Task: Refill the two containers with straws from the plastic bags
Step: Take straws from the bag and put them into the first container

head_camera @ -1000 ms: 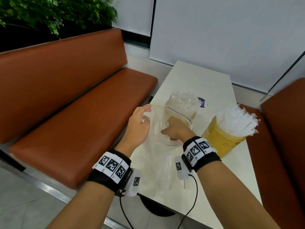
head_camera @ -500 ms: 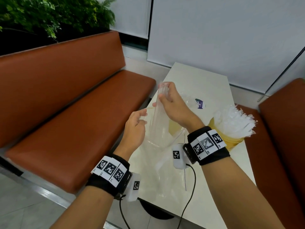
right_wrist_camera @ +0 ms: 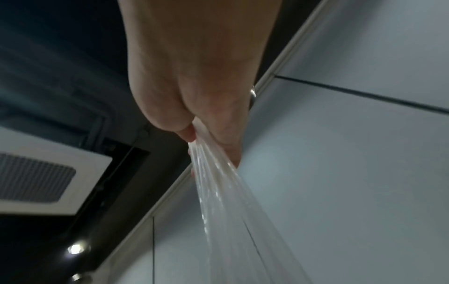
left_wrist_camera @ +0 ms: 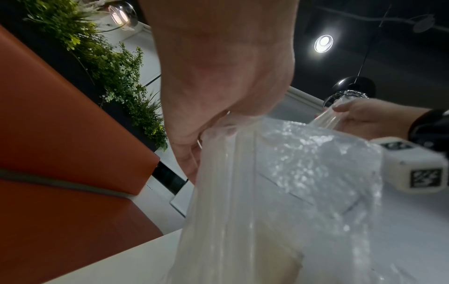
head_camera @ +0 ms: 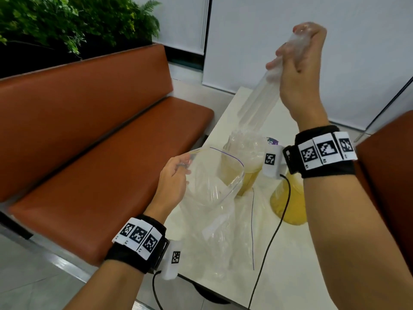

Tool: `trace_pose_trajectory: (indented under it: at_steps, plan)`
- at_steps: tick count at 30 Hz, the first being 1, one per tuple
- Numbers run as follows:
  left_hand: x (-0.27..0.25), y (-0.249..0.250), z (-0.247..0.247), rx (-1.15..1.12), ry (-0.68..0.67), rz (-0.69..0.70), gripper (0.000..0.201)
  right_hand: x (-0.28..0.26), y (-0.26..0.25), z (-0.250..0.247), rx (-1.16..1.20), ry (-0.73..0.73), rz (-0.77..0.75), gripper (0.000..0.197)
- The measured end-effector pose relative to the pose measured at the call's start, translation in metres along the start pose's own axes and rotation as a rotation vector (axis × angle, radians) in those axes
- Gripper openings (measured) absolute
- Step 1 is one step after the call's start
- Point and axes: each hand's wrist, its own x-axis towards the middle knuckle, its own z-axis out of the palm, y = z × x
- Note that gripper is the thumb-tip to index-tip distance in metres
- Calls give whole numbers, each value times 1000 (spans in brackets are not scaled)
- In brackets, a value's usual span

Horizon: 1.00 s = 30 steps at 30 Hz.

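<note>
My right hand (head_camera: 297,52) is raised high over the table, gripping a bundle of clear wrapped straws (head_camera: 257,104) that hangs down and left; the right wrist view shows the same straws (right_wrist_camera: 218,182) running out of my fist. My left hand (head_camera: 176,177) pinches the open mouth of a clear zip bag (head_camera: 214,182) at the table's left edge, seen close as the bag (left_wrist_camera: 279,192) in the left wrist view. Behind the bag stands a yellow container (head_camera: 248,177) holding straws (head_camera: 248,144). A second yellow container (head_camera: 288,204) is partly hidden by my right wrist.
The white table (head_camera: 301,265) carries crumpled clear bags (head_camera: 223,238) near its front. An orange bench (head_camera: 93,153) runs along the left, with plants (head_camera: 67,23) behind it. Another orange seat (head_camera: 388,175) stands on the right. A wrist cable (head_camera: 270,242) hangs over the table.
My right hand rose from inside the bag to well above the table, drawing the bundle of straws out. My left hand stayed at the bag's mouth.
</note>
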Motion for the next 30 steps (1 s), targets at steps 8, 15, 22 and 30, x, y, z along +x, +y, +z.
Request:
trace_pose_trajectory:
  at_steps: [8,15,22,30]
  plan:
    - [8,3,1,20,2,-9,40,-22,72,16,-165,-33,46,26]
    - [12,1,3,12,9,-14,38,-50,114,24,-165,-100,228,22]
    - [15,0,1,-6,16,-19,37,-85,141,18,-243,-112,330,40]
    - [16,2,6,7,10,-19,38,-72,140,22,-333,43,330,53]
